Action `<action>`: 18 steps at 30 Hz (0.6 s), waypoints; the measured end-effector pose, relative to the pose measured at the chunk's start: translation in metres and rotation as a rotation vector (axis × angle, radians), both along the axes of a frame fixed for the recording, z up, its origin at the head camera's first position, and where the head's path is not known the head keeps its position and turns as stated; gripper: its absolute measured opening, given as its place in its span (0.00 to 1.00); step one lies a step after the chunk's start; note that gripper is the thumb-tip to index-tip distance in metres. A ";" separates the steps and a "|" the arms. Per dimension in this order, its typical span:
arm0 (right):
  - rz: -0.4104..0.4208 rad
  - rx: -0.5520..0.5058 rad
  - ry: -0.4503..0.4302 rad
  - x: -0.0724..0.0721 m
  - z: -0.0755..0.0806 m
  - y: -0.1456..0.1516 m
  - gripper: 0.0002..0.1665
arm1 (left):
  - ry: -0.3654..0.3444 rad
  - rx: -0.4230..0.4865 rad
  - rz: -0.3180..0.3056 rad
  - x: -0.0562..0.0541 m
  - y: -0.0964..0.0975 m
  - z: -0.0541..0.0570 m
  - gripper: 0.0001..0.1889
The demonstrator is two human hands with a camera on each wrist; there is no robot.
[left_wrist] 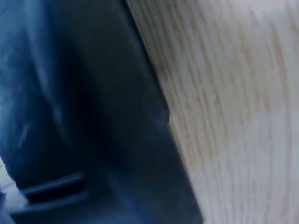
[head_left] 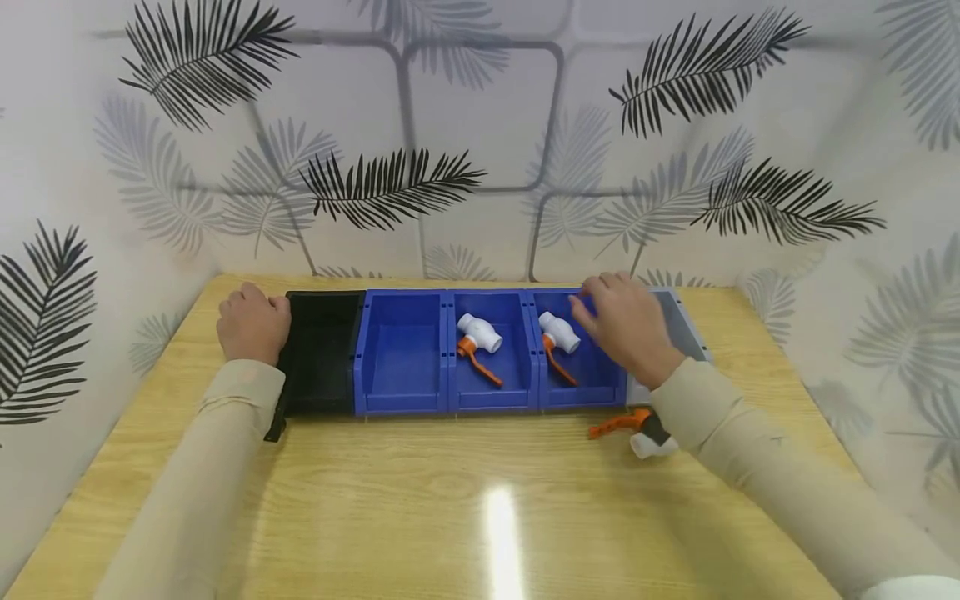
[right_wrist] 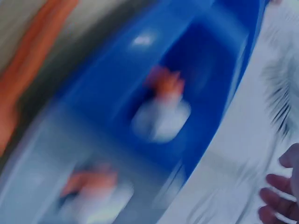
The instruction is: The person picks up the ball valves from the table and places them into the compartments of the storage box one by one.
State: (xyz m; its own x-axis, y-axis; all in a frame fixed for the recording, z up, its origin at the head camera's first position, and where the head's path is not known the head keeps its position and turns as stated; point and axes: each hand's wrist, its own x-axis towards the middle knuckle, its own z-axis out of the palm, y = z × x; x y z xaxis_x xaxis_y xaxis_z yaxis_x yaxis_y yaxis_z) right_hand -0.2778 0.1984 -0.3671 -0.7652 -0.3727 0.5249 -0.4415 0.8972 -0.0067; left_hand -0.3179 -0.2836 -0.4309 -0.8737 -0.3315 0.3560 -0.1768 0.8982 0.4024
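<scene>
Loosely bent and empty, our right hand [head_left: 628, 323] hovers right of the white, orange-levered valve [head_left: 559, 332] in the rightmost blue plastic bin [head_left: 582, 397]; left hand [head_left: 253, 325], we can't tell.

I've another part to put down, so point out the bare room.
Free: most of the pale wooden tabletop between the beige left sleeve and beige right sleeve, and the leftmost blue plastic bin, beside the black plastic bin. Crowded: the right end, where the right hand covers part of the light grey plastic bin and an orange-handled white valve lies in front.
</scene>
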 end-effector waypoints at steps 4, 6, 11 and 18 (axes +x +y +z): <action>-0.087 0.011 0.011 -0.017 0.005 0.058 0.14 | 0.015 0.000 0.002 -0.004 -0.001 0.000 0.18; -0.142 -0.001 -0.031 -0.023 0.006 0.083 0.16 | 0.021 -0.005 0.009 -0.005 -0.002 -0.001 0.18; -0.293 -0.025 -0.196 -0.030 0.005 0.125 0.24 | 0.009 -0.007 0.021 -0.006 -0.006 -0.004 0.18; -0.365 0.021 -0.254 -0.038 -0.015 0.145 0.30 | -0.020 -0.001 0.013 0.001 0.001 0.001 0.20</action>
State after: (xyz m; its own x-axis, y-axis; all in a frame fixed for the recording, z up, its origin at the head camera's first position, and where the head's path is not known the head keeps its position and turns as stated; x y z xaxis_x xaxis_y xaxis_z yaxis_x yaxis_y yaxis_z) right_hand -0.3156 0.3439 -0.3820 -0.9523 -0.0629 0.2987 -0.0826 0.9951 -0.0536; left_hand -0.3171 -0.2822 -0.4301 -0.8765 -0.3422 0.3386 -0.1964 0.8964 0.3974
